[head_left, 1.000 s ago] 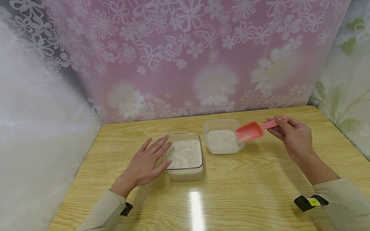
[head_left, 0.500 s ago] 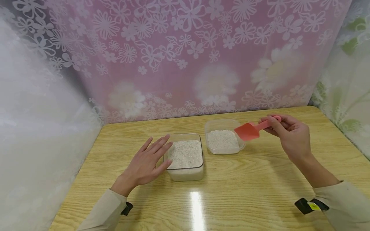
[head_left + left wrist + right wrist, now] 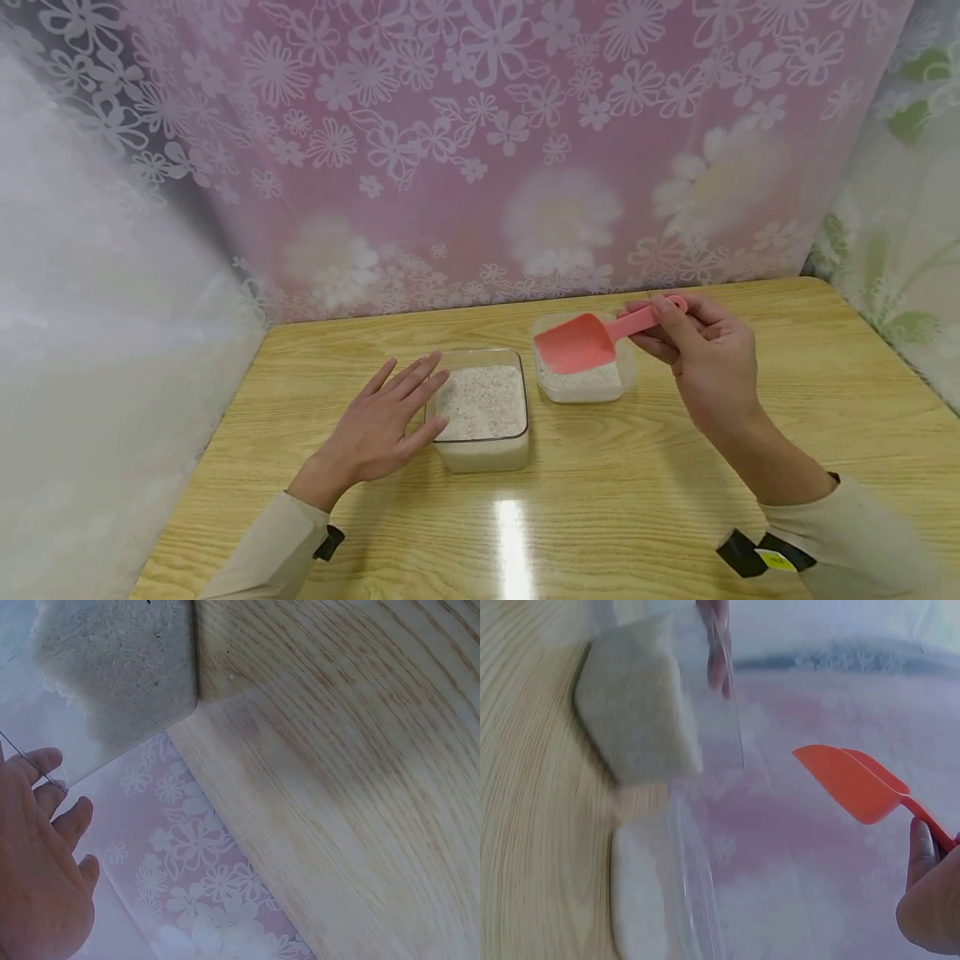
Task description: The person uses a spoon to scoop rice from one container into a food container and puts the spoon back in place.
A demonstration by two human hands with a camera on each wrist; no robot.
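My right hand (image 3: 712,367) pinches the handle of a pink scoop (image 3: 576,343) between thumb and fingers. The scoop hangs above the smaller clear plastic container (image 3: 592,395), hiding part of it; white rice lies inside. In the right wrist view the scoop (image 3: 855,784) stands apart from both containers, and no rice shows on it. To the left is a larger clear container (image 3: 483,457) filled with rice (image 3: 483,400). Fingers of my left hand (image 3: 378,421), spread and fairly straight, rest at its left rim. The left wrist view shows that hand (image 3: 45,855) beside the clear wall.
Both containers stand on a wood-grain table (image 3: 600,517), the smaller one farther back and to the right. A pink floral curtain (image 3: 465,167) hangs behind the table's back edge. Pale sheets (image 3: 97,333) hang at the left and right sides.
My right hand has moved left with the scoop, from the smaller container's right edge to over it. The scoop's bowl tipped and turned along the way. My left hand stays put.
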